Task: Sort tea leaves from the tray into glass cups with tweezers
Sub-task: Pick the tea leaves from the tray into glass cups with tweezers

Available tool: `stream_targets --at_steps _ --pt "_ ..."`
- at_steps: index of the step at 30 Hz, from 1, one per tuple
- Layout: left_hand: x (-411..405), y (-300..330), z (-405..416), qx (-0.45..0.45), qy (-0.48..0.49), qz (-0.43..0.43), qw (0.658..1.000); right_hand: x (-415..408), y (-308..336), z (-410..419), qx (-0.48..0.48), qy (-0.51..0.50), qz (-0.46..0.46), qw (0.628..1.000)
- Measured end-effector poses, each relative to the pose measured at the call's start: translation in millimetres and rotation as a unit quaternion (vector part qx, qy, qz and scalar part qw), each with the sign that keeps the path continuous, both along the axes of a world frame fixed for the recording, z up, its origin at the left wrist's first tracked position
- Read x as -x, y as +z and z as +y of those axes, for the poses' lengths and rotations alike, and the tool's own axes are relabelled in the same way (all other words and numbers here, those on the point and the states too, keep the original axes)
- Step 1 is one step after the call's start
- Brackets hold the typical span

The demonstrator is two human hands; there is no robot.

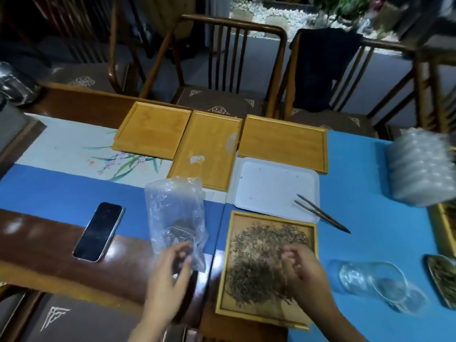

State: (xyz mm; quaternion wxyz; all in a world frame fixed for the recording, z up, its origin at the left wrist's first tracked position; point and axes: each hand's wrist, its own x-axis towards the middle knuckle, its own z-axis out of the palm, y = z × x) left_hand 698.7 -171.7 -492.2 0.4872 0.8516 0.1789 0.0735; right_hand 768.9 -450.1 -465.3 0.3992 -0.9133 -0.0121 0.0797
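Note:
A bamboo tray near the table's front edge holds a spread of dry tea leaves. My right hand hovers over the leaves with curled fingers; whether it pinches any is unclear. My left hand grips the lower end of a crumpled clear plastic bag with some tea inside. The metal tweezers lie untouched across the corner of a white tray. A glass cup lies on its side to the right of the tea tray.
Three empty bamboo trays lie at the back. A black phone lies at the left. A stack of clear plastic cups is at the right edge, with a small dish of tea below it. Chairs stand behind the table.

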Motion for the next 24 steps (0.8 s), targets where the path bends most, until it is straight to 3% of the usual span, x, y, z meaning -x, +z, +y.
stream_targets --at_steps 2,6,10,14,24 --pt "5 -7 -30 0.041 -0.041 0.031 0.998 16 -6 -40 0.018 -0.015 0.005 1.000" --pt "1 -29 -67 0.046 -0.032 0.067 0.996 33 -30 -91 0.082 0.008 0.043 0.996" --pt "-11 -47 -82 0.061 -0.005 0.117 0.991 32 -53 -105 0.132 -0.027 0.103 0.986" --pt "-14 -57 -85 0.053 -0.009 0.153 0.987 22 -60 -96 0.133 0.003 0.141 0.981" --pt "-3 -56 -95 0.116 0.028 0.134 0.984 19 -57 -87 0.162 0.031 0.102 0.981"
